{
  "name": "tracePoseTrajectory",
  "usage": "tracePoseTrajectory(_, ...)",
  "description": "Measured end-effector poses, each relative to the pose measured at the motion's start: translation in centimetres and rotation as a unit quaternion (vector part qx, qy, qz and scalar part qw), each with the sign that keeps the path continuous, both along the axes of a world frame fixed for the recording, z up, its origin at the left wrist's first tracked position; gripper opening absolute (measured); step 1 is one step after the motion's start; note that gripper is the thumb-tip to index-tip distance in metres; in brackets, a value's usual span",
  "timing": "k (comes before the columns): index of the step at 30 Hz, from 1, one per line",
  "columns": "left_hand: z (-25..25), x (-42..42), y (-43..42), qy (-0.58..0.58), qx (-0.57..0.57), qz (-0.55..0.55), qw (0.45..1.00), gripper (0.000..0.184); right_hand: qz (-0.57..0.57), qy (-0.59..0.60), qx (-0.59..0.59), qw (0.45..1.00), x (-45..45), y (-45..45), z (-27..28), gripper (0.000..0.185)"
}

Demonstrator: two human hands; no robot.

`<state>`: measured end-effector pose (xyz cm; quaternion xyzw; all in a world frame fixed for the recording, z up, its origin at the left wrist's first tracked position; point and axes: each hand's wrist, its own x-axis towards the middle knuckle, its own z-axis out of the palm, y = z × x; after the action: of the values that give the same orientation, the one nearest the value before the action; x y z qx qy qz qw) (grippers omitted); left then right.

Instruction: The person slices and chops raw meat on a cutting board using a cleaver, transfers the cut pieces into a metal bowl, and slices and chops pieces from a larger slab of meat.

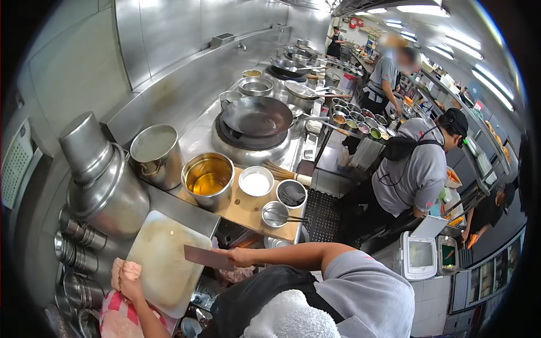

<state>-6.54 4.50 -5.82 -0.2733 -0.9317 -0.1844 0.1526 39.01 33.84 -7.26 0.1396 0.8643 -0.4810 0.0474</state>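
My right hand [241, 257] is closed round the handle of a cleaver [207, 257], whose broad blade lies over the right side of a white cutting board [163, 267]. At the board's left edge, my left hand [133, 286] grips a piece of pale pink raw meat [117, 271]. Below that hand is a red-and-white striped bag [115, 305] with more pale meat in it. A small bit lies near the board's top. More pink meat [235, 275] shows under my right forearm, partly hidden.
Beyond the board stand a tall steel pot [155, 149], a pot of yellow oil [208, 180], a bowl of white powder [256, 182] and a wok [257, 117]. Steel containers [83, 290] line the left. A co-worker in grey [411, 163] bends at the right; others stand farther back.
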Motion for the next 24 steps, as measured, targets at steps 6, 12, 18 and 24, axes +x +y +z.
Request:
tracePoseTrajectory(6, 0.2, -0.8, -1.6, -0.070, 0.076, 0.020, 0.994, 0.069, -0.050, 0.049, -0.018, 0.997, 0.7, -3.5, 1.7, 0.092)
tracePoseTrajectory(12, -3.1, -6.8, -3.0, -0.070, 0.220, 0.019, 0.973, 0.057, -0.098, 0.076, 0.042, 0.991, 0.7, -5.1, -3.0, 0.092)
tracePoseTrajectory(18, 4.9, -8.6, -5.1, -0.237, 0.509, -0.006, 0.828, 0.053, -0.130, 0.229, 0.129, 0.956, 0.9, -6.2, -7.7, 0.087)
tracePoseTrajectory(24, 12.2, -4.9, -7.9, -0.490, 0.587, -0.111, 0.636, 0.062, -0.176, -0.034, -0.206, 0.962, 2.9, -6.3, 0.3, 0.078)
